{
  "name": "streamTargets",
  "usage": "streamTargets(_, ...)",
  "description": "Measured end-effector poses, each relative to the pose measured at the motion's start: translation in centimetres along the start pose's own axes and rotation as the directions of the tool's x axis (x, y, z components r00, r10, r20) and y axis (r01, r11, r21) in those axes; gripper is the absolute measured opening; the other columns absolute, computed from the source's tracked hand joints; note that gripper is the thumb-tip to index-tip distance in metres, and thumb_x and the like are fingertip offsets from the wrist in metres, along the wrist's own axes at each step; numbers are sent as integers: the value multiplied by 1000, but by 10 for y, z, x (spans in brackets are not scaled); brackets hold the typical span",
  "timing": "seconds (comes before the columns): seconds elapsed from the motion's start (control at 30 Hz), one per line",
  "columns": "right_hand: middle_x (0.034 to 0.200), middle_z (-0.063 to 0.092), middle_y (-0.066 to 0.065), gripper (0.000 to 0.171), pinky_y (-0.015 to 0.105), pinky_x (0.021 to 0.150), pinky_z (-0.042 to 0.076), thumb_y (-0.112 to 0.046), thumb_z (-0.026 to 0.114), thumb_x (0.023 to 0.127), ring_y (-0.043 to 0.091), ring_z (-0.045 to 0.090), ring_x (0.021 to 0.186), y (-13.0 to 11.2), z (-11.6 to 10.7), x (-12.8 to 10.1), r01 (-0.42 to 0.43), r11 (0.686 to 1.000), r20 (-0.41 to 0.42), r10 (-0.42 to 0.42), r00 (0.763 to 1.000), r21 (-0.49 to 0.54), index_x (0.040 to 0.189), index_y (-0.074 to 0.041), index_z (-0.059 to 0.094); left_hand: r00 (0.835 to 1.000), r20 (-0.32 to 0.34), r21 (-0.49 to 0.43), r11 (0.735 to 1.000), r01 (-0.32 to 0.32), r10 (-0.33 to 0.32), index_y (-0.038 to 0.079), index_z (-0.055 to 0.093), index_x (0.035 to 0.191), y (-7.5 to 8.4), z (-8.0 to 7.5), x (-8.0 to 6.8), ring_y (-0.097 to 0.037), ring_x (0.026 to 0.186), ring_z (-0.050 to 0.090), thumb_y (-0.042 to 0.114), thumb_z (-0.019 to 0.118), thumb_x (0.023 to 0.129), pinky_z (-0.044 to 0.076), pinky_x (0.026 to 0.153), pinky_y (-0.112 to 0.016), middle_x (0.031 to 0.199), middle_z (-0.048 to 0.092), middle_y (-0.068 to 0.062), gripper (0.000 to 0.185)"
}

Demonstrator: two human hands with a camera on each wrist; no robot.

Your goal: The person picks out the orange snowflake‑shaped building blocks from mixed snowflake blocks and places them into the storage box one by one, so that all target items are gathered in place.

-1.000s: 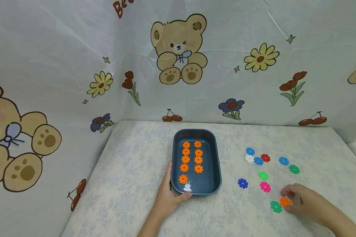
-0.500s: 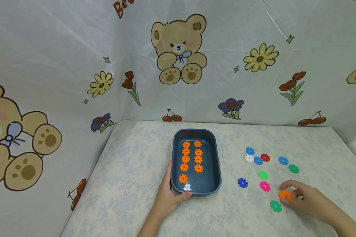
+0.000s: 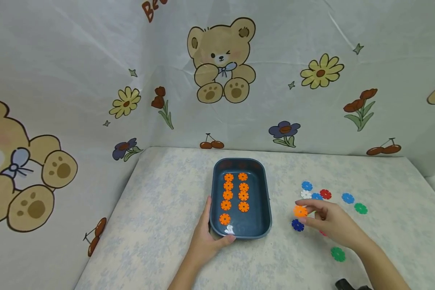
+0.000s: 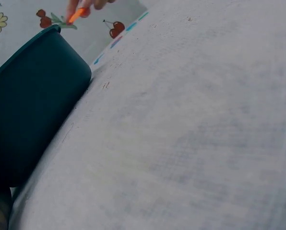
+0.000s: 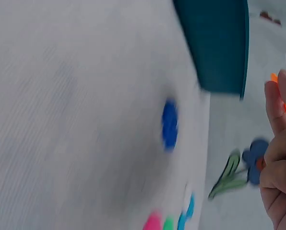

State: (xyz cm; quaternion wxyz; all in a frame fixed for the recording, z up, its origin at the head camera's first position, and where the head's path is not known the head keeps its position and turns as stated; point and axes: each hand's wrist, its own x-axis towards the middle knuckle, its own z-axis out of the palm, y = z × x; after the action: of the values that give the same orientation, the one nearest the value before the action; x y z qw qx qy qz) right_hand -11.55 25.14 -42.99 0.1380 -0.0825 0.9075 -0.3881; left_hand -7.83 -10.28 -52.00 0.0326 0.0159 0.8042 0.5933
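A dark blue-grey rectangular tray [image 3: 268,193] stands mid-table, with two columns of orange notched flower discs [image 3: 226,205] lying on its floor. My left hand [image 3: 207,237] grips its near left corner, thumb at the front rim and fingers along the left side. Between thumb and fingertips, my right hand [image 3: 331,221] pinches another orange flower disc [image 3: 300,211], raised above the table to the tray's right. Just below that disc in the head view lies a dark blue disc [image 3: 297,225]. A pink disc [image 3: 323,233] is mostly hidden by the right hand.
Farther back on the right lie light blue [image 3: 307,185], white [image 3: 305,194] and red [image 3: 325,194] discs. A green disc [image 3: 338,254] is nearer the front, another green disc [image 3: 361,208] farther right. A bear-print cloth [image 3: 253,121] hangs behind the table.
My right hand has picked up the orange disc beside the near green one and carried it left and away from me, toward the tray. The left hand stays on the tray.
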Motion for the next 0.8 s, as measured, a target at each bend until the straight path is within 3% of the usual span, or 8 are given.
streamTargets(0.23, 96, 69, -1, 43, 23, 45, 34, -31, 78, 85, 12, 43, 53, -50, 38, 23, 140, 988, 61, -144, 988, 69, 124, -15, 69, 1000, 1, 2, 1000, -4, 4, 35, 8, 160, 1, -1, 0, -16, 153, 19, 34, 89, 72, 25, 120, -55, 165, 13, 16, 120)
streamTargets(0.4, 87, 69, -9, 39, 20, 51, 41, -31, 79, 84, 7, 47, 60, -77, 64, 36, 237, 970, 89, -233, 969, -48, 118, -14, 73, 1000, 13, -4, 1000, -5, 5, 35, 7, 160, 2, 0, 0, -15, 153, 19, 34, 89, 73, 24, 121, -55, 165, 13, 16, 119)
streamTargets(0.5, 87, 70, -11, 37, 19, 59, 47, -31, 82, 81, 5, 53, 69, -85, 79, 43, 293, 934, 84, -281, 956, -206, 114, -15, 75, 1000, 19, -17, 1000, 1, -1, 35, 8, 160, 3, 0, 0, -13, 152, 18, 32, 89, 73, 22, 122, -54, 164, 14, 18, 119)
streamTargets(0.6, 91, 73, -8, 35, 22, 66, 50, -31, 84, 78, 6, 57, 78, -90, 89, 49, 339, 873, 80, -333, 940, -350, 108, -15, 77, 1000, 19, -24, 1000, -1, 1, 35, 8, 160, 3, 0, 0, -13, 152, 19, 31, 89, 74, 22, 121, -54, 164, 14, 18, 119)
streamTargets(0.8, 77, 66, -10, 29, 24, 60, 43, -34, 86, 75, 8, 49, 71, -92, 100, 60, 382, 794, 133, -364, 922, -473, 96, -15, 79, 1000, 17, -34, 999, -8, 8, 34, 8, 160, 3, -1, -1, -14, 152, 18, 34, 89, 73, 24, 120, -55, 165, 14, 16, 119)
